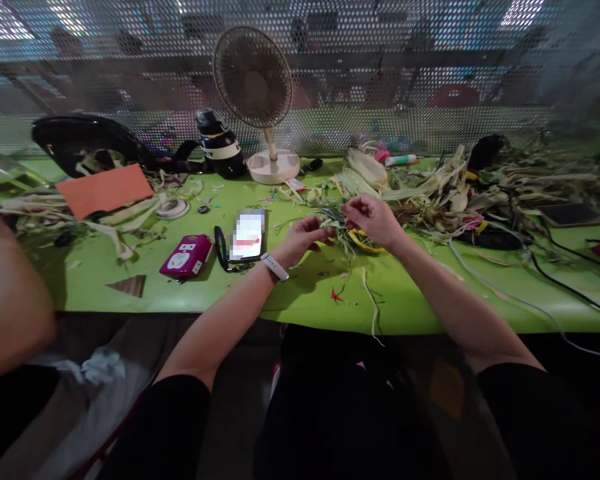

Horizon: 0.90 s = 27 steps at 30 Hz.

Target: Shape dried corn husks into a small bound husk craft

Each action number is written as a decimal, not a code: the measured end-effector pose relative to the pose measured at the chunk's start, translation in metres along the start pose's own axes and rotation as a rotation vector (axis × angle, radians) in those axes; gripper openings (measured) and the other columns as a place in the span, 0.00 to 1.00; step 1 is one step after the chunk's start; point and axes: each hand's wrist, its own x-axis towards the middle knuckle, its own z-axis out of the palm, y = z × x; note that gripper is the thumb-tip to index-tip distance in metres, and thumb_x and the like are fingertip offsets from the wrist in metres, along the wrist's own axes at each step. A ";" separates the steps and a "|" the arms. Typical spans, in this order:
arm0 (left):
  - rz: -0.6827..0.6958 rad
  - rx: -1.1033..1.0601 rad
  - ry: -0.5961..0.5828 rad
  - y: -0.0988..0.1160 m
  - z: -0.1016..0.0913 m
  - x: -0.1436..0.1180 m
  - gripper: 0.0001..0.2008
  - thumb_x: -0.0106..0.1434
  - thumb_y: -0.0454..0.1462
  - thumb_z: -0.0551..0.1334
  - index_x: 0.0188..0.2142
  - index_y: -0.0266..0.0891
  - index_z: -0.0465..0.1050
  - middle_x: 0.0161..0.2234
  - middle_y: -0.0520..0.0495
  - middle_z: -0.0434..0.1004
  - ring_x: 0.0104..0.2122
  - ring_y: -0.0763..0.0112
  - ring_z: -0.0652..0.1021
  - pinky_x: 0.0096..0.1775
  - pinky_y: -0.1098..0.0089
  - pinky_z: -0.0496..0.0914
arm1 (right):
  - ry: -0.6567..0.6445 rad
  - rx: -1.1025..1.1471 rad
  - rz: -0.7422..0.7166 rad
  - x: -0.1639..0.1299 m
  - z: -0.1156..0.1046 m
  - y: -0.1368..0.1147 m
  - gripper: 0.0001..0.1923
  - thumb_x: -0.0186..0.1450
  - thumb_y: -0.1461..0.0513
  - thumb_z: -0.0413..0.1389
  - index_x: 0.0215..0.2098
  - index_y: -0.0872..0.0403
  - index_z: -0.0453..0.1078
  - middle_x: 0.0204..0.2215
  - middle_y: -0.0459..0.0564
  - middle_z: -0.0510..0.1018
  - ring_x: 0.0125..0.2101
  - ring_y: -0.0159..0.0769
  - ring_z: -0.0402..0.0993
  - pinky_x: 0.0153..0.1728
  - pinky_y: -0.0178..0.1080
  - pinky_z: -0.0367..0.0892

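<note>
Across the green tabletop point(300, 293), left hand point(306, 239) loosely curled, right hand point(373, 217) pinched — holds unclear — by leafy sprigs point(347, 244), likely light, fragile; grasp stems.

We get a dim view: glare, perhaps daylight, through the upper corners of the perforated screen point(340, 73), shadows on the green table point(305, 301), a bright phone point(253, 235), smeared outer edges.

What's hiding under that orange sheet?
Pale plant strips poke out from beneath the orange sheet, along with a dark bit too unclear to name. Whatever lies under its middle is covered, so I can't see it.
</note>
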 end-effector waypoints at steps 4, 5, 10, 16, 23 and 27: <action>0.037 -0.081 0.114 0.007 -0.003 0.001 0.20 0.45 0.43 0.75 0.33 0.37 0.72 0.32 0.49 0.81 0.27 0.76 0.78 0.23 0.78 0.60 | -0.158 -0.141 0.066 -0.004 -0.005 -0.002 0.27 0.58 0.39 0.59 0.28 0.54 0.69 0.21 0.45 0.71 0.23 0.30 0.64 0.26 0.36 0.59; 0.038 -0.091 0.130 0.008 -0.003 0.001 0.20 0.44 0.44 0.76 0.33 0.37 0.72 0.31 0.49 0.81 0.26 0.76 0.78 0.23 0.78 0.60 | -0.219 -0.123 0.085 -0.004 -0.006 -0.001 0.26 0.57 0.40 0.60 0.27 0.55 0.70 0.21 0.45 0.71 0.23 0.30 0.64 0.26 0.36 0.59; -0.002 -0.178 0.151 0.010 -0.003 0.003 0.20 0.43 0.42 0.76 0.30 0.37 0.72 0.27 0.51 0.79 0.26 0.77 0.78 0.23 0.79 0.61 | -0.278 0.072 0.145 -0.002 -0.007 0.001 0.21 0.57 0.45 0.63 0.27 0.54 0.69 0.22 0.45 0.75 0.25 0.31 0.70 0.31 0.38 0.67; -0.060 -0.366 0.121 0.007 -0.008 0.007 0.15 0.45 0.35 0.75 0.29 0.35 0.72 0.27 0.49 0.80 0.23 0.79 0.78 0.20 0.81 0.61 | -0.268 0.058 0.200 0.002 -0.006 0.010 0.13 0.62 0.53 0.60 0.28 0.53 0.67 0.21 0.46 0.75 0.24 0.34 0.73 0.33 0.41 0.72; -0.060 -0.534 0.181 0.005 -0.008 0.010 0.03 0.56 0.28 0.68 0.30 0.32 0.75 0.27 0.48 0.81 0.24 0.80 0.79 0.24 0.83 0.69 | 0.276 -0.458 -0.266 -0.003 -0.003 0.016 0.15 0.59 0.61 0.57 0.45 0.53 0.67 0.45 0.58 0.74 0.44 0.45 0.73 0.44 0.49 0.72; -0.036 -0.574 0.151 0.006 -0.006 0.009 0.04 0.58 0.27 0.65 0.28 0.33 0.73 0.28 0.48 0.81 0.26 0.80 0.80 0.27 0.83 0.72 | 0.391 -0.670 -0.543 -0.014 0.001 0.005 0.08 0.62 0.59 0.54 0.40 0.51 0.69 0.39 0.55 0.73 0.46 0.47 0.70 0.49 0.53 0.67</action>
